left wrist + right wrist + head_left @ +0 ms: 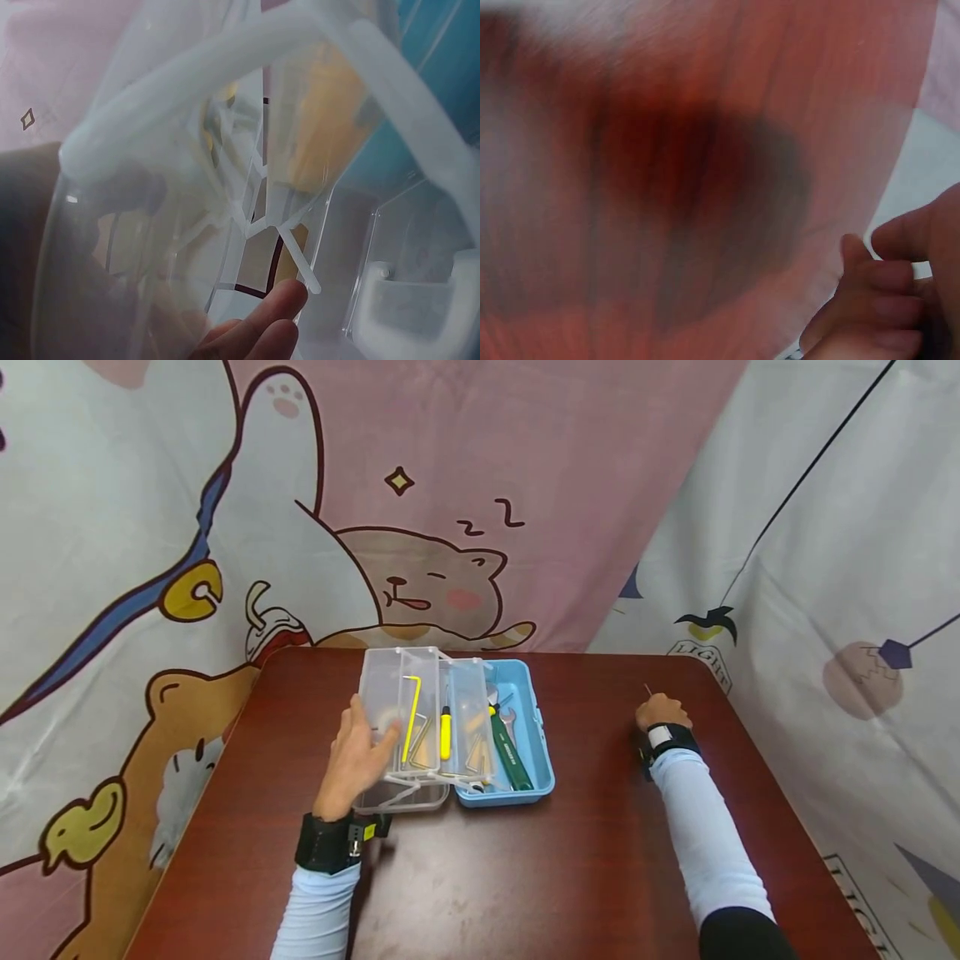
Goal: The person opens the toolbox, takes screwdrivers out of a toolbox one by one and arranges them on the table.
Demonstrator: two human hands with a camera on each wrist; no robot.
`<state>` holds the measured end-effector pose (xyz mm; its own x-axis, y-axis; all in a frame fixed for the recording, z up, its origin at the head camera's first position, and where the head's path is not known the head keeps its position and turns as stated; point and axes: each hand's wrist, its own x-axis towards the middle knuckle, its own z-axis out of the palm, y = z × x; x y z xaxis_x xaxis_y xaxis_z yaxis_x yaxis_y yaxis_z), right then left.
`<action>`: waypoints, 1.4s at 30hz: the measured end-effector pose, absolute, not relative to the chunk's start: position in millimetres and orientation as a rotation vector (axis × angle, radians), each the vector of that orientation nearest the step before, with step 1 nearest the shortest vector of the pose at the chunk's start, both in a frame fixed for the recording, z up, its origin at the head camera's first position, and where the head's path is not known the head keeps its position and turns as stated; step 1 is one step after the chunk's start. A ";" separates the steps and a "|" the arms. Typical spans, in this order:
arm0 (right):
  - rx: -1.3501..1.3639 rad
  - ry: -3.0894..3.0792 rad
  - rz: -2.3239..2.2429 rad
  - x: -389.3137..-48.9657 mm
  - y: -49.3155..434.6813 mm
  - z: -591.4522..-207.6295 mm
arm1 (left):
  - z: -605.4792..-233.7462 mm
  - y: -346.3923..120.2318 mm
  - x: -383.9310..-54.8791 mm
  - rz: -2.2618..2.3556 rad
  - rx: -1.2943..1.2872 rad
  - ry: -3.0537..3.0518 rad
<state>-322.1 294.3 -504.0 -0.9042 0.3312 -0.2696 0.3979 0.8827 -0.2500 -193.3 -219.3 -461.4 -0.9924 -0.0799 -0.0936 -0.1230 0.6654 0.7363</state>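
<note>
A folding toolbox has clear plastic trays (401, 664) spread out over its blue base (545, 760). At the left tray, my left hand (354, 764) grips the side wall, its thumb over the tray; the fingers (274, 315) show behind the clear plastic in the left wrist view. A yellow hex key (412, 718) and several metal hex keys lie in the trays. Far to the right, above the table, my right hand (663, 712) has curled fingers (892, 307). A thin rod (647, 689) sticks out past its fingertips, too small to identify.
In the blue base lie green-handled pliers (512, 756) and a wrench (509, 722). A yellow-handled tool (446, 735) shows near the trays. The brown table (585, 860) backs onto a printed cloth (570, 485).
</note>
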 end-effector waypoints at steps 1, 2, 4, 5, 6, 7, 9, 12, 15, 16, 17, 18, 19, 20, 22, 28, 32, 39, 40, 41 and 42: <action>0.561 2.822 -0.440 -319.9 296.7 -505.2 | -461.4 -219.4 -193.5 1.253 -0.167 2.817; 0.562 2.817 -0.438 -318.1 298.7 -505.9 | -461.4 -219.5 -193.5 1.255 -0.163 2.815; 0.561 2.809 -0.449 -315.5 301.0 -506.9 | -461.5 -219.7 -193.6 1.259 -0.160 2.814; 0.559 2.807 -0.456 -314.9 301.7 -507.4 | -461.5 -219.8 -193.7 1.258 -0.159 2.815; 0.552 2.812 -0.463 -314.7 302.1 -507.9 | -461.6 -219.9 -193.8 1.259 -0.159 2.814; 0.546 2.820 -0.469 -314.8 302.5 -508.5 | -461.6 -219.9 -193.7 1.262 -0.159 2.815; 0.536 2.839 -0.473 -315.7 303.0 -509.9 | -462.0 -219.9 -193.6 1.264 -0.164 2.817; 0.525 2.868 -0.453 -318.2 304.9 -512.5 | -462.7 -219.4 -193.5 1.268 -0.168 2.818; 0.521 2.870 -0.418 -319.9 307.2 -516.0 | -463.6 -219.2 -193.3 1.272 -0.168 2.817; 0.520 2.868 -0.413 -319.8 307.6 -517.1 | -463.9 -219.2 -193.2 1.275 -0.168 2.815; 0.519 2.866 -0.416 -319.6 307.9 -518.3 | -464.0 -219.1 -193.1 1.276 -0.165 2.815; 0.517 2.864 -0.418 -319.3 308.0 -519.5 | -464.0 -219.1 -193.0 1.280 -0.164 2.813; 0.514 2.866 -0.420 -318.7 307.7 -520.5 | -464.2 -219.3 -192.9 1.281 -0.166 2.814; 0.512 2.869 -0.426 -318.4 307.7 -521.5 | -464.3 -219.5 -193.0 1.281 -0.166 2.817; 0.505 2.872 -0.442 -317.5 306.7 -522.3 | -464.0 -219.5 -193.1 1.283 -0.166 2.817; 0.497 2.839 -0.449 -315.4 304.6 -521.4 | -463.2 -219.6 -193.8 1.278 -0.159 2.827; 0.489 2.820 -0.444 -314.8 303.6 -521.3 | -462.9 -220.0 -192.6 1.282 -0.153 2.820; 0.475 2.791 -0.424 -316.1 302.5 -523.0 | -461.5 -221.3 -191.6 1.280 -0.145 2.808; 0.481 2.789 -0.423 -316.3 301.6 -522.4 | -461.3 -221.3 -191.7 1.278 -0.143 2.811; 0.484 2.788 -0.417 -316.3 300.8 -522.1 | -461.2 -221.3 -191.8 1.278 -0.142 2.813; 0.490 2.785 -0.415 -316.0 299.7 -521.5 | -461.2 -221.4 -191.8 1.280 -0.142 2.811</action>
